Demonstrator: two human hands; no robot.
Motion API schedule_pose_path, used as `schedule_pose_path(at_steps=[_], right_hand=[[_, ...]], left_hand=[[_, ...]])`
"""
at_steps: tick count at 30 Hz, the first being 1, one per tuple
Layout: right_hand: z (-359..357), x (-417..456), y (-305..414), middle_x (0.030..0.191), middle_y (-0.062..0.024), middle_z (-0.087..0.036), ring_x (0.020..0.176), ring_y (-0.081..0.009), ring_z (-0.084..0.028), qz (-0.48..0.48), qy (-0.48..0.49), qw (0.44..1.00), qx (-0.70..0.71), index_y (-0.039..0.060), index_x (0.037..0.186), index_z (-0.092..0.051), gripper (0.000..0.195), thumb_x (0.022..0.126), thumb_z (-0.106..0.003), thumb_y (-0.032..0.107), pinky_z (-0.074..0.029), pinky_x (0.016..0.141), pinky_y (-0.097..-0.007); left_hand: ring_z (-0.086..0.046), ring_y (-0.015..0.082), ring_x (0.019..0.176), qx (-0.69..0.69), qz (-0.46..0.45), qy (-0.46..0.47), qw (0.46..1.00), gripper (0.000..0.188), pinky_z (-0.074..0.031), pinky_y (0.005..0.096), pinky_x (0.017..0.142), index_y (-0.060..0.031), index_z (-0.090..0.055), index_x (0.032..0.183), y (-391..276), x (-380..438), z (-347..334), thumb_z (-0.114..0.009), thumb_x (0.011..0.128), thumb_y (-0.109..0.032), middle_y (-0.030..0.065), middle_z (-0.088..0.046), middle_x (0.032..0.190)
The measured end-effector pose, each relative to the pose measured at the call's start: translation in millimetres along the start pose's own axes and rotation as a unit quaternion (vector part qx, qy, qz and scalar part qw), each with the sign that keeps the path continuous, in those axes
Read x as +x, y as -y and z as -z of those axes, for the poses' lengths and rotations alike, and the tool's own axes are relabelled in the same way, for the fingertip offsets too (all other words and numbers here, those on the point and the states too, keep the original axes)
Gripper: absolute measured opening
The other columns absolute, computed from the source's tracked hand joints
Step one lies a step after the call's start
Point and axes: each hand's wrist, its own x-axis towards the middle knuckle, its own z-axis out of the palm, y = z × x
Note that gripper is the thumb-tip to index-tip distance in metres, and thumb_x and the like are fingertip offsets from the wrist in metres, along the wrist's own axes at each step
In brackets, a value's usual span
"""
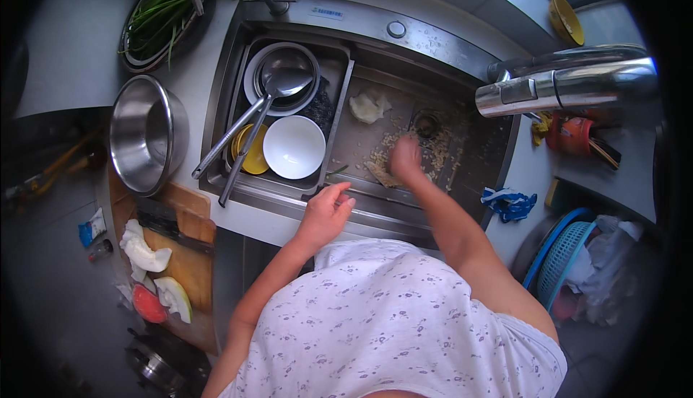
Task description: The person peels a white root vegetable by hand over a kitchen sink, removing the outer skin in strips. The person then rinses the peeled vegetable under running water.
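Note:
My right hand (405, 159) reaches down into the right part of the stainless steel sink (373, 76). Its fingers are bent among pale food bits (439, 152) scattered around the drain (427, 123); whether they grip anything is hidden. A flat brownish scrap (382, 175) lies just left of that hand, and a whitish, crumpled piece of food (369, 107) rests farther back. Over the sink's front edge hovers my left hand (326, 211), fingers loosely apart and nothing visible in it. A small green stem (339, 170) lies beyond its fingertips.
A drop-in basin at left holds a white bowl (294, 147), yellow dishes (255, 154) and a pot with a steel ladle (287, 81) whose handle overhangs the rim. A steel basin (142, 135), cutting board (197, 268) with a cleaver, faucet (520, 92) and blue cloth (509, 203) surround the sink.

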Motion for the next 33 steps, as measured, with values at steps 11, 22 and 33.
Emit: schedule_pose_path(at_steps=[11,22,33], right_hand=[[-67,-24,-55,0.092,-0.0236,-0.064,0.089,-0.0335,-0.064,-0.117,0.117,0.972,0.168,-0.0025,0.085,-0.064,0.021,0.070,-0.064,0.012,-0.052,0.072,-0.0418],[100,-103,-5,0.070,-0.0018,-0.049,0.051,-0.0065,-0.041,-0.038,0.345,0.665,0.661,0.0037,0.092,-0.051,0.005,0.089,-0.050,0.008,-0.033,0.041,-0.0206],[165,-184,57,0.060,0.0047,-0.041,0.044,-0.0014,-0.033,0.010,0.265,0.697,0.666,0.0064,0.092,-0.050,0.012,0.089,-0.055,0.017,-0.023,0.034,-0.0153]], left_hand=[[-0.060,0.0124,0.081,0.028,0.012,0.008,0.999,0.034,-0.049,0.0255,0.072,0.0003,-0.054,0.117,-17,-12,-13,-0.059,0.086,-0.013,0.0084,-0.063,0.094],[-0.057,0.0177,0.098,-0.144,0.080,0.045,0.985,0.059,-0.050,0.0280,0.076,-0.0045,-0.031,0.138,-22,-1,-28,-0.059,0.088,-0.020,0.0140,-0.054,0.113],[-0.055,0.0193,0.101,-0.346,-0.053,0.200,0.915,0.076,-0.048,0.0290,0.077,-0.0036,-0.017,0.144,-44,-3,-39,-0.061,0.084,-0.021,0.0184,-0.046,0.126]])
